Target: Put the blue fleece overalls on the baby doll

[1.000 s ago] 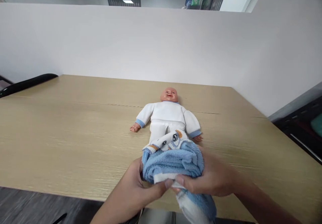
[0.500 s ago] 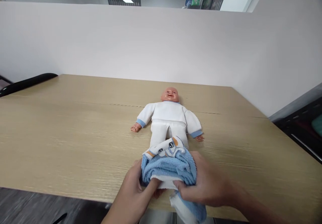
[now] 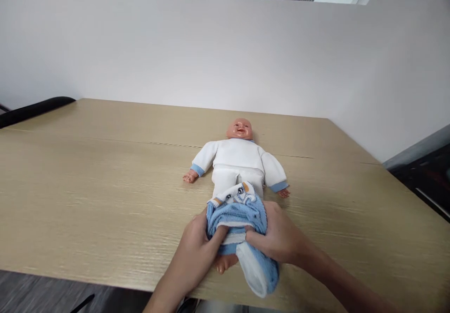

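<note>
Doll (image 3: 236, 160) supine on table (image 3: 87, 200) | blue garment (image 3: 235, 217) — bunched over legs — both hands gripping

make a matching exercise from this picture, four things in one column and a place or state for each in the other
1 doll
2 blue cloth
3 left hand
4 black chair back

A bunched over the doll's legs
B past the table's left edge
C lying face up, in white clothes
D grips the cloth's left side

Pairs: 1-C, 2-A, 3-D, 4-B

Single head-mounted view, facing forward and downward across the wooden table (image 3: 87, 186) toward the white partition (image 3: 176, 46); near edge closest.
</note>
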`<state>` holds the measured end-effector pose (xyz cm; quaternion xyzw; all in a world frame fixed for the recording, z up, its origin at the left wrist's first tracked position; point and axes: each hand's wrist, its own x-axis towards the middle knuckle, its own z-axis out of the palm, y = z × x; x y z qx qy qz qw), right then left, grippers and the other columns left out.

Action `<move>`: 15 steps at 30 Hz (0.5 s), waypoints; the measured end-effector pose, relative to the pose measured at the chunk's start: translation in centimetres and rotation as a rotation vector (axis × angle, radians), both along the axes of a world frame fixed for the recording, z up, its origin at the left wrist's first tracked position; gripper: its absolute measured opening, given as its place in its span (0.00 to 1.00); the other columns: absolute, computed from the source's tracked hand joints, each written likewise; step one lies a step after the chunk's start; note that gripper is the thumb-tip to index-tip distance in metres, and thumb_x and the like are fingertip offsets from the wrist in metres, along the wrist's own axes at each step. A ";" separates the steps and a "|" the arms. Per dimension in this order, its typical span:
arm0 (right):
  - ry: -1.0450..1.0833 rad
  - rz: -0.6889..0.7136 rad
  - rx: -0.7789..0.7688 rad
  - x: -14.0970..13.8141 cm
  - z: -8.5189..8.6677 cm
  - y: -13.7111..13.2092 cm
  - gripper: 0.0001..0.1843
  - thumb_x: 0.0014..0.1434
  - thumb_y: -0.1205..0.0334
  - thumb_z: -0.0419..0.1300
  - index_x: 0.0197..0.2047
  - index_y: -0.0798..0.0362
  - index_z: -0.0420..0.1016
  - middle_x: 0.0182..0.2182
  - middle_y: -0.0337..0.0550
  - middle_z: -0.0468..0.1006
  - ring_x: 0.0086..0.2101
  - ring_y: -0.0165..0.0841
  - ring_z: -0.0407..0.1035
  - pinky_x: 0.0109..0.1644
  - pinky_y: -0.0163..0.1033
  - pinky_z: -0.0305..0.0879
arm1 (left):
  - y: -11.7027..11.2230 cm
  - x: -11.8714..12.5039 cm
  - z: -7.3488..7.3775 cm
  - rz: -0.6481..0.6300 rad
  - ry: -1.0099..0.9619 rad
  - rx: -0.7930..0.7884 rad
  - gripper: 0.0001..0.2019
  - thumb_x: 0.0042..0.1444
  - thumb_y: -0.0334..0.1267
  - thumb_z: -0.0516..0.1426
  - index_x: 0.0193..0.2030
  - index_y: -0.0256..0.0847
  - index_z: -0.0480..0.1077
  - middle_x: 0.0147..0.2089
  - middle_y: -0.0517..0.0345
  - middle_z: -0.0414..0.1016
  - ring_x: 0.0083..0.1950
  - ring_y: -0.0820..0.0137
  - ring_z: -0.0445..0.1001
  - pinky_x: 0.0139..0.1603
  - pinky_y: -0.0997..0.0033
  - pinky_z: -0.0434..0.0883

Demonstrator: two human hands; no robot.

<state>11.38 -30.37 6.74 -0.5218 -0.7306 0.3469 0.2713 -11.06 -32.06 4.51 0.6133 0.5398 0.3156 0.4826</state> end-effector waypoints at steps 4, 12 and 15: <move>0.009 -0.046 0.026 -0.3 -0.5 1.5 0.06 0.52 0.65 0.62 0.30 0.50 0.67 0.26 0.34 0.72 0.28 0.30 0.62 0.32 0.36 0.59 | 2.0 0.1 0.0 -0.009 -0.018 0.018 0.15 0.73 0.50 0.57 0.54 0.43 0.76 0.53 0.52 0.84 0.54 0.57 0.79 0.55 0.61 0.70; -0.007 -0.046 0.079 -0.4 0.8 4.3 0.12 0.52 0.65 0.63 0.26 0.49 0.61 0.23 0.31 0.66 0.26 0.28 0.57 0.29 0.35 0.54 | 3.8 0.2 0.9 0.033 -0.013 -0.026 0.13 0.71 0.51 0.57 0.42 0.43 0.71 0.37 0.59 0.78 0.39 0.63 0.73 0.42 0.66 0.67; 0.025 0.023 0.050 -0.6 3.3 3.3 0.12 0.53 0.67 0.62 0.26 0.50 0.61 0.23 0.30 0.67 0.26 0.27 0.57 0.29 0.35 0.55 | 2.7 0.1 2.2 0.027 -0.137 -0.091 0.18 0.70 0.54 0.58 0.34 0.44 0.67 0.33 0.61 0.74 0.38 0.65 0.71 0.43 0.68 0.68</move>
